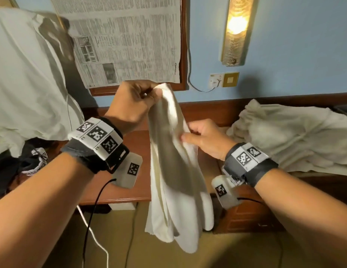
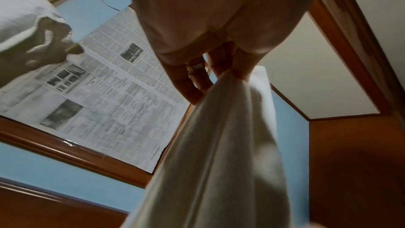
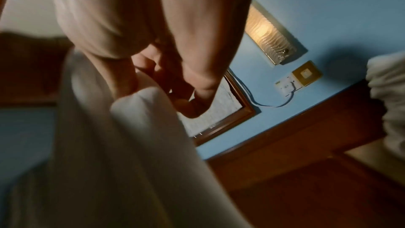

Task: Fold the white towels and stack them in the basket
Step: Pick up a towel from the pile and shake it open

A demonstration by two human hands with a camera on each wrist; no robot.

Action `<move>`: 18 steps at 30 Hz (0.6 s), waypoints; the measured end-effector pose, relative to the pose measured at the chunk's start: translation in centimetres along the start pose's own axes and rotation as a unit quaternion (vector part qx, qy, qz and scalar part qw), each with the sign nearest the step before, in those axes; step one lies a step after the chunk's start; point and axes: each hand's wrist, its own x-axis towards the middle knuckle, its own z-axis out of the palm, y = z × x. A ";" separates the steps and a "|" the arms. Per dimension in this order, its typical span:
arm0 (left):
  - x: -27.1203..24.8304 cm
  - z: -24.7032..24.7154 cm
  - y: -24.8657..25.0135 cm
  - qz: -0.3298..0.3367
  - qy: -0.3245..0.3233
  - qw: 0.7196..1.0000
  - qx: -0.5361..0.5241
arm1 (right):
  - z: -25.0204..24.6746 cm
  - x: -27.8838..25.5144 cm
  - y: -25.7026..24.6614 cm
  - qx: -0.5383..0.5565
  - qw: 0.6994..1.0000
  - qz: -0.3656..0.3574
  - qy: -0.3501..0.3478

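A white towel (image 1: 174,171) hangs lengthwise in the air in front of me, over the wooden table (image 1: 137,144). My left hand (image 1: 147,93) pinches its top corner, raised high; the left wrist view shows the fingers (image 2: 238,68) gripping the cloth (image 2: 219,153) at its tip. Lower down, my right hand (image 1: 188,135) pinches the towel's right edge between thumb and fingers, and in the right wrist view its fingers curl on the towel (image 3: 122,145). A pile of crumpled white towels (image 1: 292,136) lies at the right. No basket is in view.
A newspaper (image 1: 126,39) covers a framed panel on the blue wall, beside a lit wall lamp (image 1: 236,29) and a socket (image 1: 215,80). White cloth (image 1: 23,74) is draped at the left. Cables (image 1: 95,219) trail over the floor.
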 end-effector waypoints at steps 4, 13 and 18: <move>0.0 -0.8 -0.6 -0.039 0.097 0.994 0.035 | -0.4 -2.0 7.4 -0.171 0.984 0.051 -0.001; 1.8 -11.9 -21.5 -0.178 0.339 0.923 0.037 | -8.4 -9.3 23.0 -0.400 0.861 0.308 -0.058; -0.5 -3.0 -7.1 -0.189 0.234 0.951 0.077 | -10.1 -9.4 22.5 -0.481 0.797 0.363 -0.042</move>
